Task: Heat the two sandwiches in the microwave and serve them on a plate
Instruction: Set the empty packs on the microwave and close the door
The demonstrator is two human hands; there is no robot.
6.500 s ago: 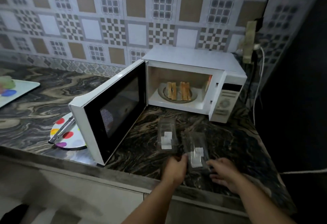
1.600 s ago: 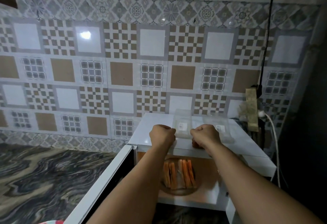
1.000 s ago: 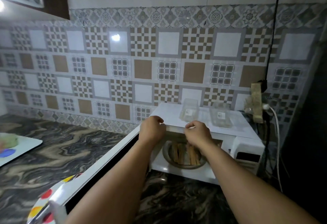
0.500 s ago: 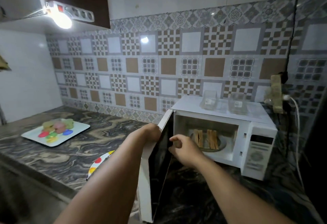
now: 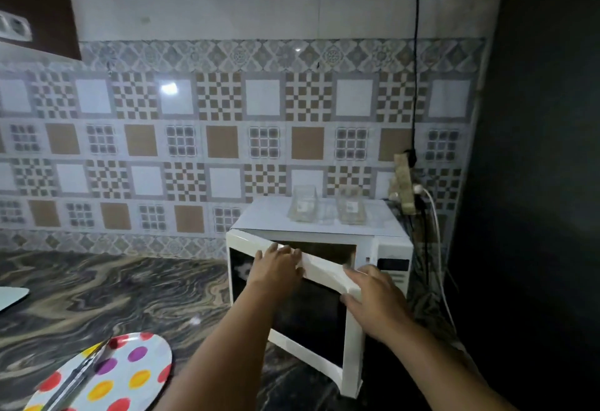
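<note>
Your left hand [image 5: 276, 267] lies flat on the top edge of the microwave door [image 5: 308, 323], fingers straight and spread over the white frame, gripping nothing. Your right hand [image 5: 373, 300] is at the door's free upper corner, fingers reaching over the top of the frame and thumb against its front face below the corner, so it has that corner loosely between them; how firmly you hold it cannot be told.

The door stands partly open, hinged at the left of the microwave [image 5: 324, 219], its dark window facing you and its free edge swung out toward you on the right. Behind the top of the door a strip of the lit inside shows. The two sandwiches are hidden behind the door, so you cannot see them from here.

On top of the microwave stand two clear plastic boxes [image 5: 303, 204], side by side and a little apart, each with a small white label. The control panel [image 5: 393, 267] shows to the right of your right hand.

Down at the lower left, on the dark marbled counter [image 5: 113, 293], lies the dotted plate [image 5: 130, 375] with metal tongs [image 5: 76, 378] across it, well apart from both hands.
</note>
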